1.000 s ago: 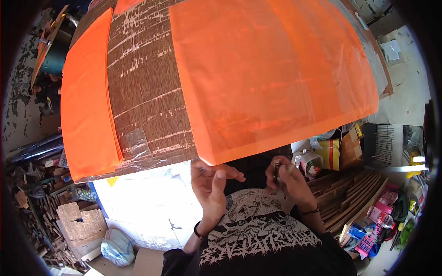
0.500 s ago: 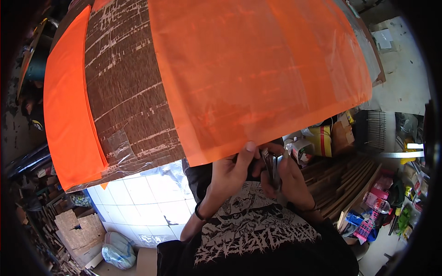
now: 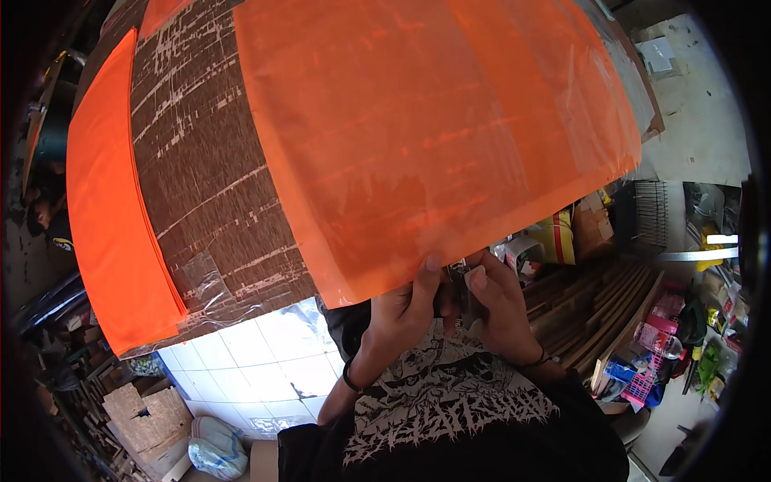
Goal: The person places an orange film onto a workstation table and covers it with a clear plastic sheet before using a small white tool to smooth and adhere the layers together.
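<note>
Orange plastic sheet (image 3: 434, 136) fills most of the head view, laid over a brown, scuffed worktop (image 3: 217, 177) whose far edges are cut off by the picture's rim. A second strip of orange sheets (image 3: 108, 217) lies along the worktop's left side, apart from the large one.

At the near edge of the large sheet the left hand (image 3: 401, 309) is seen with its thumb pressed against the sheet's lower border. The right hand (image 3: 494, 309) is held just beside it, fingers curled closely around a small grey object (image 3: 470, 281) that is mostly hidden and cannot be identified. How tightly the left fingers are closed cannot be told. A black patterned shirt (image 3: 450, 418) covers the lower frame. Cluttered shelves (image 3: 642, 321) at the right are blurred.
</note>
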### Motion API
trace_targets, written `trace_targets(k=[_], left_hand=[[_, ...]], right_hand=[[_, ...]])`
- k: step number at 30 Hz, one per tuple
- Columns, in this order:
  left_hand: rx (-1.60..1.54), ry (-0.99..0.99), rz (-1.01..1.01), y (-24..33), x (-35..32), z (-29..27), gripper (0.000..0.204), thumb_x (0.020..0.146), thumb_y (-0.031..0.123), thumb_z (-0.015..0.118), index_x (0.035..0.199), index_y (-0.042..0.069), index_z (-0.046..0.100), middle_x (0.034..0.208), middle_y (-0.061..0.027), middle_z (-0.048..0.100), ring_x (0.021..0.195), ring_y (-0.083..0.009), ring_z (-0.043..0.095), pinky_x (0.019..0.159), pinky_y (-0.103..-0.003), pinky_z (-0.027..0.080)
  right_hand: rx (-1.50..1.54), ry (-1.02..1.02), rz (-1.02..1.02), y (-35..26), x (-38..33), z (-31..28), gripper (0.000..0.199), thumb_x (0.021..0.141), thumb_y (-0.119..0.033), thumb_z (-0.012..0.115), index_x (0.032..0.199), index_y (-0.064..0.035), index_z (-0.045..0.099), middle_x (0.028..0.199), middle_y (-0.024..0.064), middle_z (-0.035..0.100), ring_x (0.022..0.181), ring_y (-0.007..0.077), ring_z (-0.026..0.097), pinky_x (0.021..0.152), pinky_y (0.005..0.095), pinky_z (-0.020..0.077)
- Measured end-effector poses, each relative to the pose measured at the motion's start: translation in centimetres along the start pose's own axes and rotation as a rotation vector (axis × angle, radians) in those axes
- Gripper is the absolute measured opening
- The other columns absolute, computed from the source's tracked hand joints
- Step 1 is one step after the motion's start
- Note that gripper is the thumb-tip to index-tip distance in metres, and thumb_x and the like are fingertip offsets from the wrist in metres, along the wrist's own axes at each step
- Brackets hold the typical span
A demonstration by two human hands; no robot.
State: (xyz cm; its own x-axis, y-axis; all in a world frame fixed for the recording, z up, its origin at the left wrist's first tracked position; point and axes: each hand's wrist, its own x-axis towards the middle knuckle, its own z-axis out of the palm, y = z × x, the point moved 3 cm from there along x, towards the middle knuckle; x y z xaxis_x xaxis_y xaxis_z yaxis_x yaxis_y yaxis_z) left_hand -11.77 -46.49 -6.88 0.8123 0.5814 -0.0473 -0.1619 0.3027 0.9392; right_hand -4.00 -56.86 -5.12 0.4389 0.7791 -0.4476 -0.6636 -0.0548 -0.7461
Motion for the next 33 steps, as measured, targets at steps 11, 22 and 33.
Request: trace_targets(k=[11, 22, 33], left_hand=[[-0.016, 0.062, -0.084, -0.6, -0.3, -0.1, 0.024, 0.101, 0.016, 0.043, 0.1, -0.002, 0.057, 0.066, -0.0006, 0.055, 0.054, -0.0067, 0.053, 0.049, -0.021, 0.043], [0.04, 0.038, -0.049, -1.0, -0.2, -0.5, 0.022, 0.1, 0.015, 0.045, 0.102, -0.002, 0.058, 0.068, 0.0003, 0.055, 0.057, -0.0061, 0.053, 0.051, -0.021, 0.043], [0.057, 0.023, -0.051, -1.5, -0.4, -0.6, 0.018, 0.099, 0.012, 0.047, 0.104, -0.002, 0.058, 0.068, 0.0005, 0.055, 0.057, -0.0059, 0.053, 0.051, -0.022, 0.043]], right_hand=[[-0.022, 0.138, -0.094, 0.5, 0.8, 0.4, 0.027, 0.093, -0.026, 0.058, 0.104, -0.0017, 0.054, 0.085, 0.0052, 0.06, 0.071, 0.0118, 0.059, 0.062, 0.0216, 0.0442], [-0.046, 0.142, -0.082, 0.2, 1.1, 0.7, 0.037, 0.09, -0.029, 0.063, 0.112, -0.0002, 0.055, 0.084, 0.0034, 0.06, 0.071, 0.0108, 0.058, 0.063, 0.0226, 0.0448], [-0.065, 0.152, -0.114, 0.5, 1.3, 0.4, 0.039, 0.089, -0.03, 0.065, 0.113, -0.0009, 0.056, 0.084, 0.0025, 0.061, 0.07, 0.0086, 0.058, 0.058, 0.0203, 0.0425]])
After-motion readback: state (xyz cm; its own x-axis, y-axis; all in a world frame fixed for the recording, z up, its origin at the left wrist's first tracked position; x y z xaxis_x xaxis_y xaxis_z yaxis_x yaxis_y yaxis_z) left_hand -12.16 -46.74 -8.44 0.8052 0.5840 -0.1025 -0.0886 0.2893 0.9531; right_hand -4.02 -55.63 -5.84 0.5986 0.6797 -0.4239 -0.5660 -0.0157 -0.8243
